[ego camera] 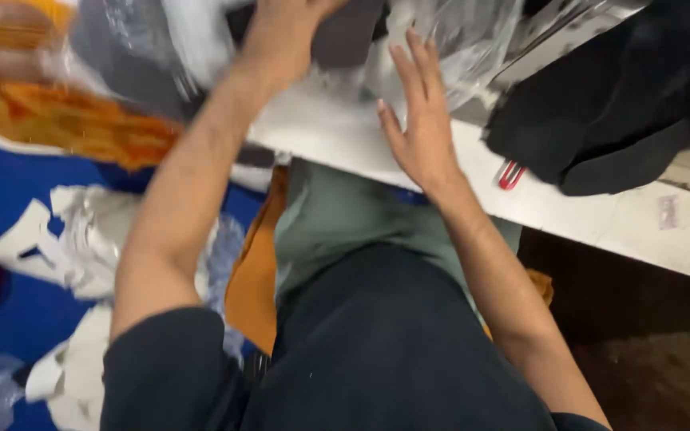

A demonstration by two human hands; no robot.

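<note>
My left hand (281, 36) reaches up over the white table (569, 211) and rests on a dark grey folded piece (345, 36); its fingers are cut off by the top edge of the picture. My right hand (417, 120) lies flat with fingers spread on a clear plastic bag (461, 40) at the table's edge. The view is blurred.
A black cloth (616, 112) lies on the table at right, with a small red clip (510, 175) beside it. Orange fabric (57, 120) hangs at left. White paper and plastic scraps (81, 239) lie on the blue floor (9, 311) below.
</note>
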